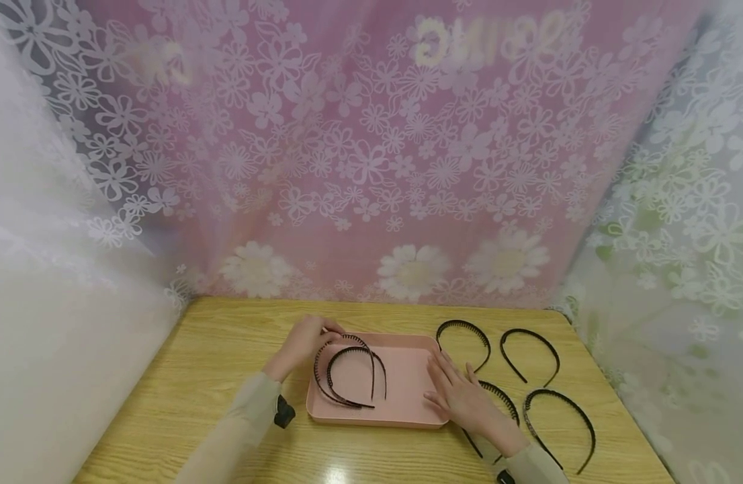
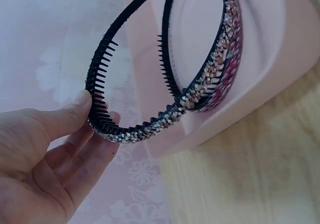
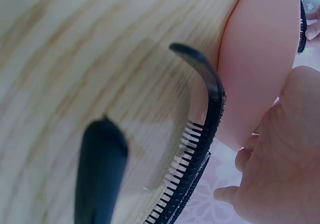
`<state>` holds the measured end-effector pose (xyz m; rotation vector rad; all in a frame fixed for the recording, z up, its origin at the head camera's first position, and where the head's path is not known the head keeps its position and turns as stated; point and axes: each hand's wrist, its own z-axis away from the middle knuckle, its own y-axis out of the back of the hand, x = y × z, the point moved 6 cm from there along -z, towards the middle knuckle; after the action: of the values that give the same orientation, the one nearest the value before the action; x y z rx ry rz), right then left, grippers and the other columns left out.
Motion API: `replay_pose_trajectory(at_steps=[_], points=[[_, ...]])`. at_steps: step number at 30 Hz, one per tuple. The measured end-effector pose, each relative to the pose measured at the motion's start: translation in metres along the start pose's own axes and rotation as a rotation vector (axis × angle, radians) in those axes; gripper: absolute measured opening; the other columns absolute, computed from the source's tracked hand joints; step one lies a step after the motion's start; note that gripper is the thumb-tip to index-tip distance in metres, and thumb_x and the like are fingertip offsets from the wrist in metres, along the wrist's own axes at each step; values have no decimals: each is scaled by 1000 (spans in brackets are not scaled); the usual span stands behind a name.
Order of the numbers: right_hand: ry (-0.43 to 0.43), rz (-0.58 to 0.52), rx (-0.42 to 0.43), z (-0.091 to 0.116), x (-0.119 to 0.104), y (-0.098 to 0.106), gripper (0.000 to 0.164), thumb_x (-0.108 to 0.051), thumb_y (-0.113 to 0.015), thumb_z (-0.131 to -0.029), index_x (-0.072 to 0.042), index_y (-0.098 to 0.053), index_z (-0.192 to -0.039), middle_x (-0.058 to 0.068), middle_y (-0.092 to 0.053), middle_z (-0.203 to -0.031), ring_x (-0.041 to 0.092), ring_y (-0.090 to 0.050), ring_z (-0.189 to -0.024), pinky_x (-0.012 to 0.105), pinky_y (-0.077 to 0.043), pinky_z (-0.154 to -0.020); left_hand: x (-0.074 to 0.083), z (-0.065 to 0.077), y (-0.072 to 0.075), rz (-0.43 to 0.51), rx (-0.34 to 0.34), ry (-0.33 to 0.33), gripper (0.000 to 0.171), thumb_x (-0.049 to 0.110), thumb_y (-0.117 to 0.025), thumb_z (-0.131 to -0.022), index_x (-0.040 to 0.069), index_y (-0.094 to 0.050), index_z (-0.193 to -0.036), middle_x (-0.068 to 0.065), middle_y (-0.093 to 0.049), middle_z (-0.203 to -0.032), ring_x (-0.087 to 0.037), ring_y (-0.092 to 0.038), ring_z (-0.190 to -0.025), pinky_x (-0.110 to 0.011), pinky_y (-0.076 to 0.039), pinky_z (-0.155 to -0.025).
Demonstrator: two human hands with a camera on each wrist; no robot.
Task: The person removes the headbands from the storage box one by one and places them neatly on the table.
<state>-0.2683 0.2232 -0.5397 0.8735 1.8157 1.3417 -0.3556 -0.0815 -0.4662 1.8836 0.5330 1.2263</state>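
My left hand [image 1: 305, 344] pinches a black toothed headband [image 2: 135, 134] between thumb and fingers at the left end of a shallow pink tray [image 1: 408, 376]. Sparkly pale stones cover the band's outer face. Just beyond it in the left wrist view is a second headband [image 2: 167, 59] with pinkish-red stones, in the tray; the two overlap in the head view. On the tray's right side, my right hand [image 1: 465, 403] has its fingers extended over the rim, holding nothing. The tray wall [image 3: 260, 59] runs right beside that hand in the right wrist view.
Several more black headbands lie on the wooden table [image 1: 226, 336] right of the tray, among them a far-right one [image 1: 557, 363] and a near one [image 1: 592, 430]. One headband [image 3: 215, 104] passes partly under my right forearm. Flowered curtains [image 1: 371, 168] enclose the table's back and sides.
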Motion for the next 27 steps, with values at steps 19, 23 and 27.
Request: replay_pose_trajectory(at_steps=[19,23,27], points=[[9,-44,7,-1,-10,11,68,-36,-59,-102,5,-39,-153,28,-33,-159,46,-35,-144,76,-26,-106,-12,0,23,193,-72,48,19,14,-65,-100,8,-78,-113,-8,-76,-101,-18,-69,-71,-30,-53,-58],[-1,-31,1,0,-7,8,68,-38,-57,-103,3,-38,-154,25,-32,-160,45,-33,-145,75,-26,-108,-17,1,26,228,-96,41,20,12,-63,-101,6,-78,-114,-11,-76,-97,-23,-71,-77,-32,-53,-60],[-2,-15,7,0,-4,3,68,-40,-55,-104,2,-38,-155,23,-32,-161,42,-32,-147,74,-27,-109,-24,4,29,282,-133,63,22,13,-61,-102,4,-76,-116,-10,-76,-96,-22,-72,-80,-38,-57,-65]])
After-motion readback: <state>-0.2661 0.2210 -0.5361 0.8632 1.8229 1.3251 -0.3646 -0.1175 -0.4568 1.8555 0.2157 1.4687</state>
